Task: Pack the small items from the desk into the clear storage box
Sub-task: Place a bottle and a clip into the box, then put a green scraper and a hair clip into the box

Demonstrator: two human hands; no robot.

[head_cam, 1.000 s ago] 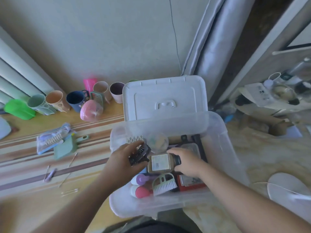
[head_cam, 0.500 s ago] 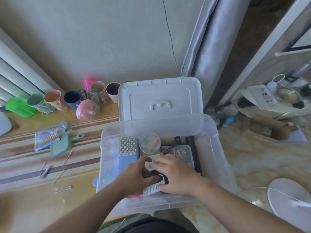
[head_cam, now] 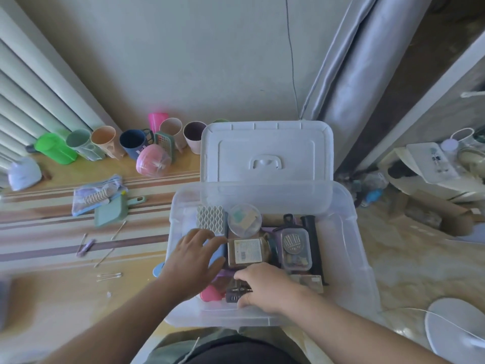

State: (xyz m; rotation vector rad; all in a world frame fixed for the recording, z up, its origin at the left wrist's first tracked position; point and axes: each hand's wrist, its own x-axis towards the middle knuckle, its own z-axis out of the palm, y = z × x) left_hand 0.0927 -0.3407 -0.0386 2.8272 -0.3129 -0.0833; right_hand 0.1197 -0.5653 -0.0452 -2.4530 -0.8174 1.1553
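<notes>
The clear storage box [head_cam: 349,258] stands open at the desk's right end, its white lid [head_cam: 266,151] propped up behind. Inside lie a brown bottle [head_cam: 246,252], a round clear tub [head_cam: 244,220], a sewing kit case [head_cam: 295,248], a white lattice pad [head_cam: 210,216] and a pink cap [head_cam: 210,294]. My left hand [head_cam: 194,254] hovers over the box's left side, fingers spread, holding nothing. My right hand [head_cam: 265,287] presses down on a dark clip-like item [head_cam: 235,294] at the box's front.
On the desk [head_cam: 65,298] left of the box lie a zip pouch [head_cam: 97,197], a green dustpan [head_cam: 111,211], cotton swabs [head_cam: 109,275] and a purple clip [head_cam: 86,246]. Several cups [head_cam: 131,143] line the wall. A fan base [head_cam: 456,327] sits on the floor at right.
My left hand let go, lifted and opened toward the box's left side. The brown bottle now lies uncovered. My right hand slid to the front, over the dark item.
</notes>
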